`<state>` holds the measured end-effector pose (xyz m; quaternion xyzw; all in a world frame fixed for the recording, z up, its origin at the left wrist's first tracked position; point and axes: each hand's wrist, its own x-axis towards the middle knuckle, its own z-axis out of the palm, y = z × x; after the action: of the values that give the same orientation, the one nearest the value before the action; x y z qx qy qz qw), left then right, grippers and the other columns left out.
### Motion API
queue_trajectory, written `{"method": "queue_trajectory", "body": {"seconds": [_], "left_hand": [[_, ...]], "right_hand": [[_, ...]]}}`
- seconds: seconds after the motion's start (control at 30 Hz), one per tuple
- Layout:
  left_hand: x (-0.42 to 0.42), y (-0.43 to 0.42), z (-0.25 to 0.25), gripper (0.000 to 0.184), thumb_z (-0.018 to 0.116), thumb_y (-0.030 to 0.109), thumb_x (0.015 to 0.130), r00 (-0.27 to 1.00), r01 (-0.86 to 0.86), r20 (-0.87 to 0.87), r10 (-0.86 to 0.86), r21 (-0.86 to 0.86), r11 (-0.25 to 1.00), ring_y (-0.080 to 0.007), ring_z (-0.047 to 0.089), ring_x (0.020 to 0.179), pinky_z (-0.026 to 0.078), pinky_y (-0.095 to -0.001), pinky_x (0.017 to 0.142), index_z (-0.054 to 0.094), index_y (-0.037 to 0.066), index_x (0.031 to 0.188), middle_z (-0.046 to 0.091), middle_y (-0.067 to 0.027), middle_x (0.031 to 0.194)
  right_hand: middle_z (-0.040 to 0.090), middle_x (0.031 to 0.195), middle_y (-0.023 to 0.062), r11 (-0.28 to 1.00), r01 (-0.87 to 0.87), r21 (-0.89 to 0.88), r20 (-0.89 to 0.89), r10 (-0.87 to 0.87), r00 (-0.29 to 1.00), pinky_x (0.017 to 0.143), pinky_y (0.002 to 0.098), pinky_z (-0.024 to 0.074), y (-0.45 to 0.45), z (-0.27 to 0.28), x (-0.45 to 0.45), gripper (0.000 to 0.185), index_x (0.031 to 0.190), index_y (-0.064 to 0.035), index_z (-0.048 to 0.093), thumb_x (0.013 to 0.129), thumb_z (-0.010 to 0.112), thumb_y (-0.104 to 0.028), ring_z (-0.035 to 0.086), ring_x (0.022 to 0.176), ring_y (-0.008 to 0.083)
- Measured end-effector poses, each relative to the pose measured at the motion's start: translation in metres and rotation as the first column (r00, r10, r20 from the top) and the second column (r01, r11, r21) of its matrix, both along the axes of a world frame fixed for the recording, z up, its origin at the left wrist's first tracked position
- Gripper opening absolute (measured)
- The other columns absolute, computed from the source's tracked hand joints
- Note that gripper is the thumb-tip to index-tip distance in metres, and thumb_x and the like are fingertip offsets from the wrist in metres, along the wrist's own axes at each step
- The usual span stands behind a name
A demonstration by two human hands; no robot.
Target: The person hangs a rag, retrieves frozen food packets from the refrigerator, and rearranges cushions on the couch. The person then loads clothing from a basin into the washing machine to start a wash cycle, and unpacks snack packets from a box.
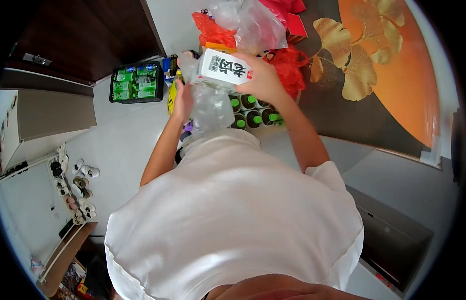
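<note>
My right hand (263,82) grips a white box (224,67) with large black characters and a small red mark, its fingers around the right end. A clear plastic bag (211,107) hangs below the box and over its left end. At the bag's left edge, my left hand (183,101) is closed on the plastic; some of its fingers are hidden behind it. Dark bottles with green caps (254,117) stand just below and to the right of the box. A red plastic bag (290,70) lies beyond my right hand.
A black crate of green packages (137,82) sits on the floor at the left, near a dark door (83,35). More bags, one translucent (260,27), are piled at the back. Shoes (80,187) line the left wall. A panel with golden leaves (360,75) stands at right.
</note>
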<state>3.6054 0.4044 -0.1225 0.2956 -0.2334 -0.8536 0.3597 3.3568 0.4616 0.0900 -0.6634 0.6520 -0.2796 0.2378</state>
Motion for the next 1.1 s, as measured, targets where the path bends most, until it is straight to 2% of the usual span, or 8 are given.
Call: {"method": "queue_trajectory", "body": {"seconds": [0.13,0.43,0.5,0.53,0.67,0.8,0.9,1.1], "left_hand": [[-0.012,0.0,0.047,0.081,0.034,0.072,0.102,0.939,-0.238,-0.243,0.243,0.052,0.97,-0.0247,0.042,0.144,0.029,-0.0428,0.121,0.04,0.01,0.154,0.049,-0.0056,0.154],[0.045,-0.021,0.039,0.087,0.03,0.08,0.097,0.969,-0.078,-0.222,0.108,0.14,0.987,-0.032,0.058,0.132,0.047,-0.0506,0.11,0.045,0.014,0.152,0.058,-0.0118,0.145],[0.059,-0.023,0.031,0.088,0.03,0.08,0.097,0.966,0.011,-0.256,0.026,0.142,0.99,-0.0311,0.058,0.132,0.047,-0.0508,0.11,0.045,0.013,0.152,0.059,-0.0122,0.144],[0.061,-0.02,0.04,0.086,0.032,0.078,0.098,0.976,-0.046,-0.2,0.083,0.185,0.982,-0.0281,0.06,0.129,0.049,-0.0461,0.108,0.048,0.012,0.15,0.061,-0.0105,0.141],[0.067,-0.022,0.035,0.079,0.035,0.075,0.101,0.983,-0.155,-0.085,0.163,0.096,0.983,-0.0235,0.063,0.122,0.05,-0.0384,0.104,0.053,0.011,0.144,0.063,-0.0065,0.138],[0.074,-0.024,0.037,0.079,0.035,0.075,0.1,0.985,-0.174,-0.001,0.175,0.111,0.979,-0.0225,0.064,0.12,0.051,-0.0375,0.103,0.054,0.012,0.143,0.064,-0.0063,0.135],[0.088,-0.03,0.019,0.079,0.034,0.076,0.1,0.996,-0.083,-0.022,0.085,0.094,0.992,-0.0228,0.065,0.116,0.053,-0.0379,0.1,0.055,0.012,0.141,0.065,-0.006,0.132],[0.094,-0.025,0.045,0.09,0.031,0.083,0.094,0.998,-0.018,-0.06,0.027,0.147,0.989,-0.0332,0.064,0.118,0.055,-0.0505,0.097,0.046,0.014,0.15,0.062,-0.0117,0.137]], "right_hand": [[0.074,0.11,0.0099,0.977,0.215,-0.009,0.095,-0.213,0.972,0.086,0.0329,0.056,0.009,-0.006,0.068,0.075,0.136,-0.0075,0.06,0.067,0.088,-0.019,0.072,0.095,0.018],[0.068,0.126,0.0107,0.961,0.139,0.238,0.539,-0.25,0.805,0.092,0.0359,0.0551,0.019,-0.027,0.129,0.083,0.155,-0.0075,0.042,0.084,0.084,-0.019,0.066,0.11,0.0204],[0.07,0.123,0.0138,0.911,0.238,0.338,0.685,-0.412,0.601,0.091,0.0348,0.056,0.019,-0.031,0.133,0.08,0.152,-0.0065,0.045,0.084,0.084,-0.024,0.069,0.106,0.0215],[0.065,0.131,0.0159,0.946,0.283,0.156,0.485,-0.323,0.813,0.091,0.0344,0.0552,0.02,-0.03,0.141,0.078,0.153,-0.0078,0.044,0.087,0.081,-0.025,0.066,0.111,0.0229],[0.057,0.143,0.0131,0.967,0.231,-0.105,0.167,-0.212,0.963,0.088,0.0349,0.0549,0.024,-0.023,0.18,0.072,0.153,-0.0106,0.046,0.088,0.079,-0.018,0.064,0.115,0.0226],[0.058,0.141,0.0131,0.974,0.22,-0.049,0.186,-0.208,0.96,0.081,0.0311,0.0562,0.025,-0.024,0.179,0.068,0.15,-0.0096,0.051,0.088,0.078,-0.017,0.065,0.112,0.0214],[0.069,0.124,0.0113,0.96,0.271,0.068,0.511,-0.267,0.817,0.079,0.0302,0.0561,0.026,-0.036,0.173,0.056,0.148,-0.0087,0.053,0.096,0.07,-0.02,0.068,0.1,0.0148],[0.067,0.119,0.0054,0.963,0.147,0.226,0.77,-0.269,0.579,0.088,0.0257,0.0504,0.027,-0.024,0.155,0.05,0.148,-0.0022,0.052,0.103,0.064,-0.022,0.061,0.101,0.0083]]}}
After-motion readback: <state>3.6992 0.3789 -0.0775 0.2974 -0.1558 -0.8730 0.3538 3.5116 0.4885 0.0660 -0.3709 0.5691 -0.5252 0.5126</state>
